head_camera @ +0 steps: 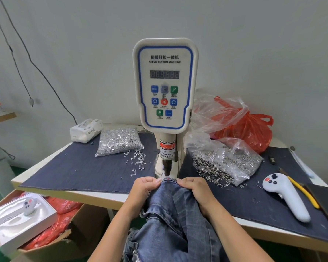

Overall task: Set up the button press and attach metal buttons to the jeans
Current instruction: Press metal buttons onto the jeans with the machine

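- Bag of silver tacks (119,141), left of centre, lies on the dark cloth.
- Left hand (144,188) pinches the jeans (170,214) waistband.
- Servo button machine (165,87) stands centre, its punch just above the waistband.
- Right hand (195,190), fingers curled, grips the waistband's other side.

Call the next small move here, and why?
Probably nudge the jeans waistband slightly forward under the press head. Left hand and right hand both pinch the edge taut just short of the punch, so the fabric seems not yet centred. Keep fingertips back.
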`<state>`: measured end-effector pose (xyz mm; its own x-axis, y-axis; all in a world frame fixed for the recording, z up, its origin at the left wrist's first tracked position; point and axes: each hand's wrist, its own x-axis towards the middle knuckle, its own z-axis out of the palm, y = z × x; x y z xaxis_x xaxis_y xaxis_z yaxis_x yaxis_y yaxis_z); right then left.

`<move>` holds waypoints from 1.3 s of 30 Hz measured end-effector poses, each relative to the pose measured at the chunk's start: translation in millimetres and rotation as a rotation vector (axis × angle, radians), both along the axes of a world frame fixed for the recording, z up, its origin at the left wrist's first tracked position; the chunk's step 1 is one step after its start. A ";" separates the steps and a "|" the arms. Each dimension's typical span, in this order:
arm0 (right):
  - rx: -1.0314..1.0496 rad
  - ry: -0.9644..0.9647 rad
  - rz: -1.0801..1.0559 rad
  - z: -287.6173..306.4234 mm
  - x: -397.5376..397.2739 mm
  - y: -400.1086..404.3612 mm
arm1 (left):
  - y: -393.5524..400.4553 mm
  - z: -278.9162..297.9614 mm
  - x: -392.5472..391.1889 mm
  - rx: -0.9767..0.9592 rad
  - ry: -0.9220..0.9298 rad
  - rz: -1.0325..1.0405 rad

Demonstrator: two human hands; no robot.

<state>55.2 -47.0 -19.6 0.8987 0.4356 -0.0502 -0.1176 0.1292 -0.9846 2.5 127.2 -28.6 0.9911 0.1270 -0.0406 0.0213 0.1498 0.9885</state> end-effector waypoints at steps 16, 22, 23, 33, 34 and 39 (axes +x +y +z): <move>0.029 -0.093 0.040 6.4 -36.9 -14.3 | -13.3 7.2 -34.8 0.111 -0.144 0.003; -0.053 -0.291 0.037 10.4 -60.5 -28.2 | -35.9 23.1 -55.8 0.566 -0.240 0.032; -0.068 -0.323 0.040 10.8 -61.8 -30.4 | -40.0 26.2 -58.4 0.588 -0.266 0.067; -0.730 -0.446 0.518 20.0 -54.1 -62.9 | -53.6 12.6 -80.1 0.566 -0.182 -0.152; -0.742 -0.445 0.494 22.3 -49.5 -63.9 | -53.6 6.7 -79.1 0.604 -0.168 -0.141; -0.841 -0.520 -0.269 25.1 8.3 -75.6 | -43.1 -2.9 -72.4 0.679 -0.161 -0.107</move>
